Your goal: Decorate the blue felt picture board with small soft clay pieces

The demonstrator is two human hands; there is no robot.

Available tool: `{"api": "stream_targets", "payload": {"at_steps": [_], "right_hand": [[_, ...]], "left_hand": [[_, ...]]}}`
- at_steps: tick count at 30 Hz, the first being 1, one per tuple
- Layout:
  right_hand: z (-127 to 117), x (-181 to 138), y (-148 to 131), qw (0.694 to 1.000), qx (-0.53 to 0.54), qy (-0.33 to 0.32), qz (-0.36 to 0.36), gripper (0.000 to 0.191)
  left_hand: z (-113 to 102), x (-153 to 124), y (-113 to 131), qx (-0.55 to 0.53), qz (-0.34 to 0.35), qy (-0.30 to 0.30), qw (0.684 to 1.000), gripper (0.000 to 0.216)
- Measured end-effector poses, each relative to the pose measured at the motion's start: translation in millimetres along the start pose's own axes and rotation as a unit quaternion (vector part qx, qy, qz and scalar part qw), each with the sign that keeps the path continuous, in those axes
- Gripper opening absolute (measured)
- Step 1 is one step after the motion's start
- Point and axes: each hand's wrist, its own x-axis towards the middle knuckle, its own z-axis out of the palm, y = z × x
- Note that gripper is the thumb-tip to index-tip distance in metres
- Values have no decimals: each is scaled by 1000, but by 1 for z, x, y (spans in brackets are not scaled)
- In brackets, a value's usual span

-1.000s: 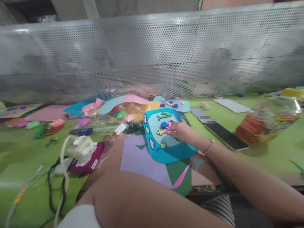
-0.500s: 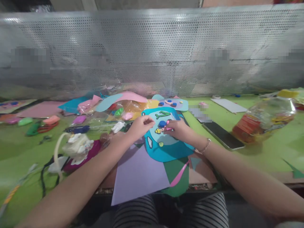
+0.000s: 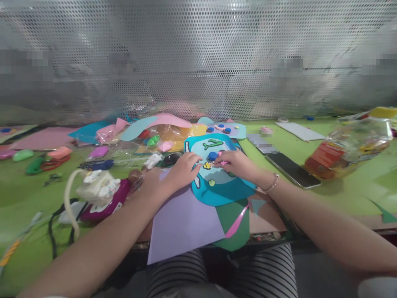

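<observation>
A blue craft-foam sheet (image 3: pixel 211 196) with a light blue middle lies in front of me. On it are a green cut-out (image 3: pixel 213 143), a round blue piece (image 3: pixel 212 156), a small yellow piece (image 3: pixel 206 165), a pale green dot (image 3: pixel 211 183) and black-edged white shapes. My left hand (image 3: pixel 185 169) rests at the sheet's left edge, fingers apart and nothing in them. Over the middle of the sheet, my right hand (image 3: pixel 235 164) pinches a small pink piece (image 3: pixel 222 156), partly hidden by the fingers, beside the round blue piece.
A lilac sheet (image 3: pixel 182 225) and a green sheet (image 3: pixel 240 236) lie nearest me. At left are a glue gun-like white and purple object (image 3: pixel 102 192) and wrapped clay packs. At right lie a phone (image 3: pixel 291 169) and a plastic bottle (image 3: pixel 344 149). A perforated metal panel (image 3: pixel 198 62) stands behind.
My left hand has gone from closed fingertips above the sheet to spread fingers at its left edge. My right hand stays at the pink piece. The view has tipped slightly downward.
</observation>
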Motion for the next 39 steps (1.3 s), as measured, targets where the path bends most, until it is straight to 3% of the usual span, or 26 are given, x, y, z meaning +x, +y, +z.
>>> {"api": "stream_targets", "payload": {"at_steps": [6, 15, 19, 25, 29, 35, 39], "right_hand": [[-1, 0, 1, 1000, -9, 3, 6, 29], [1, 1, 4, 999, -43, -4, -4, 15], [0, 1, 5, 998, -53, -16, 8, 11], [-1, 0, 5, 997, -71, -2, -20, 23], [0, -1, 3, 997, -70, -3, -27, 34], [1, -1, 2, 997, -72, 0, -13, 38], [2, -1, 3, 998, -57, 22, -12, 31]], "left_hand": [[6, 1, -6, -21, 7, -23, 1000, 21], [9, 0, -2, -33, 24, -28, 999, 21], [7, -1, 0, -34, 37, -60, 997, 24], [-2, -2, 8, -38, 127, -149, 980, 62], [-1, -6, 12, 1, 134, -207, 969, 81], [3, -9, 13, 47, 152, -218, 963, 87], [3, -9, 13, 51, 158, -223, 960, 83]]}}
